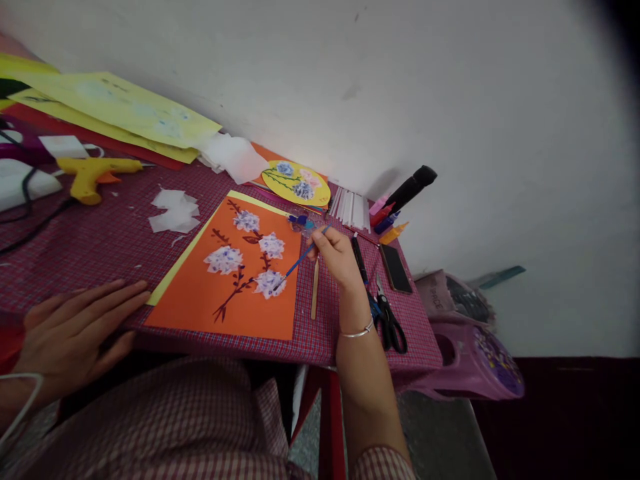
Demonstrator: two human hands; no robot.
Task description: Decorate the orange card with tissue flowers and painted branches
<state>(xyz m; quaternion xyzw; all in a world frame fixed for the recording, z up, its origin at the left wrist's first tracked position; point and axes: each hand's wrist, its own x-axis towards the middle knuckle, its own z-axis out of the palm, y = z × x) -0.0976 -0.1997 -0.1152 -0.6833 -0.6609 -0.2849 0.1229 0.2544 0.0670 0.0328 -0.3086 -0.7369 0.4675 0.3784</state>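
My right hand [332, 251] pinches a thin blue paintbrush [300, 259]. The brush's dark tip meets the lowest right of several white-and-purple paper flowers [271, 284]. These flowers sit on an orange sheet [270, 320], joined by painted dark stems and leaves. Under that sheet a yellow sheet [167, 280] shows along the left edge. A clear palette [303, 222] with blue paint lies just beyond my right hand, partly hidden by it. Flat on the tablecloth, fingers stretched out, my left hand [87, 327] rests left of the sheets' near corner.
Scissors [387, 320], a phone [397, 269] and a wooden stick [315, 290] lie right of the sheet. To the left are a yellow glue gun [93, 175] and white tissue pieces [174, 211]. A decorated yellow oval card [296, 182] lies behind. A pink stool [475, 360] stands beyond the right edge.
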